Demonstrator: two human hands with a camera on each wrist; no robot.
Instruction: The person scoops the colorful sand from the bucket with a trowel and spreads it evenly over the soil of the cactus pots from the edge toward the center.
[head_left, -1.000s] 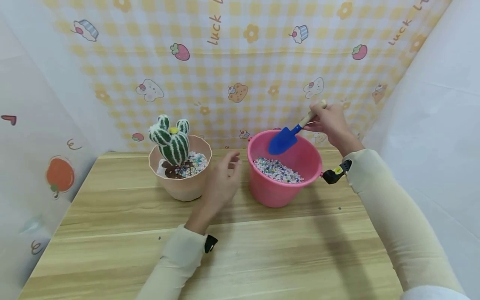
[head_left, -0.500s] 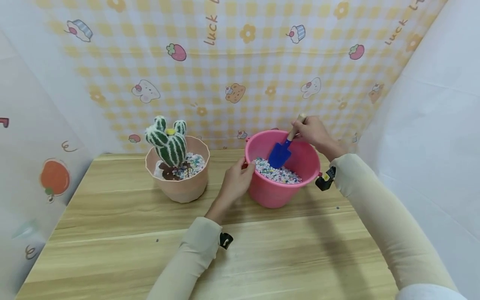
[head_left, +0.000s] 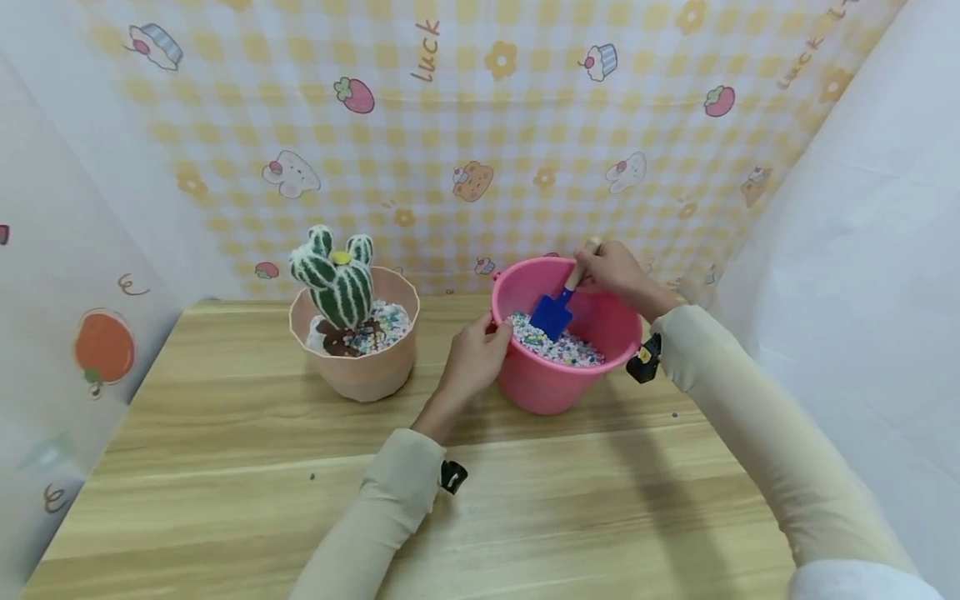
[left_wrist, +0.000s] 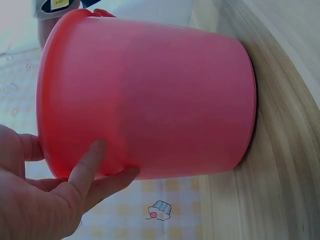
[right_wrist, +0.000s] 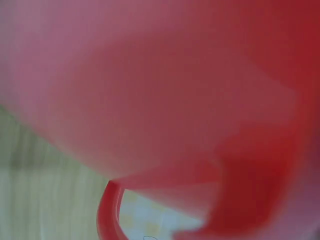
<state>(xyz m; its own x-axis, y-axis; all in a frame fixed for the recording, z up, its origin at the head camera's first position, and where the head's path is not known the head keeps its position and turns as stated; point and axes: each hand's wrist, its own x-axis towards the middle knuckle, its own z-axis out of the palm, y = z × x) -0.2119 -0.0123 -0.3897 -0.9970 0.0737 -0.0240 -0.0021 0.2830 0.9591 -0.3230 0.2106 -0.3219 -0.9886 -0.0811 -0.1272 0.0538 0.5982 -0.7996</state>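
Observation:
A pink bucket (head_left: 543,387) stands on the table with many small multicoloured beads (head_left: 573,352) inside. My right hand (head_left: 617,271) grips the wooden handle of a small blue shovel (head_left: 552,317), whose blade tip dips into the beads. At the bucket's left rim my left hand (head_left: 476,354) holds on, thumb over the edge. In the left wrist view the fingers (left_wrist: 90,162) of that hand lie along the outer wall. The right wrist view is filled by the bucket's blurred side (right_wrist: 150,100), and the right hand is hidden there.
Left of the bucket, a peach flowerpot (head_left: 365,379) holds a knitted cactus (head_left: 345,287), brown material and some beads. Stray beads lie on the wooden table (head_left: 525,517). A checked cloth (head_left: 420,167) hangs behind, with white sheets at both sides.
My left hand has moved right from beside the flowerpot and taken hold of the bucket's rim. The right hand has lowered the shovel from above the bucket into the beads.

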